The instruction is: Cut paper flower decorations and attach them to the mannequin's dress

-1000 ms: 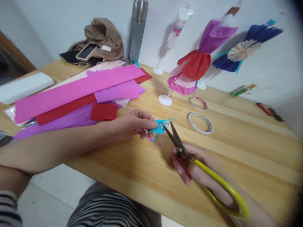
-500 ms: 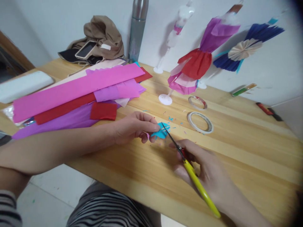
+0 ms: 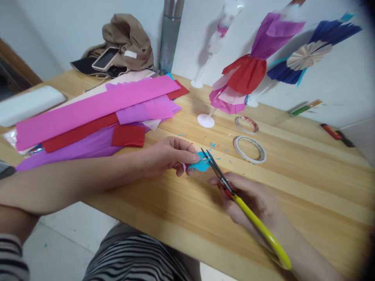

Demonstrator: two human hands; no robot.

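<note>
Between the thumb and fingers of my left hand (image 3: 178,155) is a small piece of blue crepe paper (image 3: 200,163), held just above the table. A bit of pink shows under the same fingers. My right hand (image 3: 252,201) grips a pair of scissors (image 3: 249,212) with yellow handles. The blades are slightly apart, and their tips lie at the right edge of the blue paper. Tiny blue and pink paper scraps (image 3: 213,145) are scattered on the wooden table (image 3: 164,207) behind the paper.
Folded pink crepe paper (image 3: 96,111) tops a pile of purple and red sheets on the left. Two tape rolls (image 3: 264,156) lie right of the scraps. Behind stand mannequins, one in a purple-and-red paper dress (image 3: 246,76). A bottle (image 3: 170,43) and brown bag (image 3: 129,43) stand at the back.
The scissor blades have opened from nearly closed to slightly apart, and their handles have spread. My left hand still pinches the blue paper in nearly the same place.
</note>
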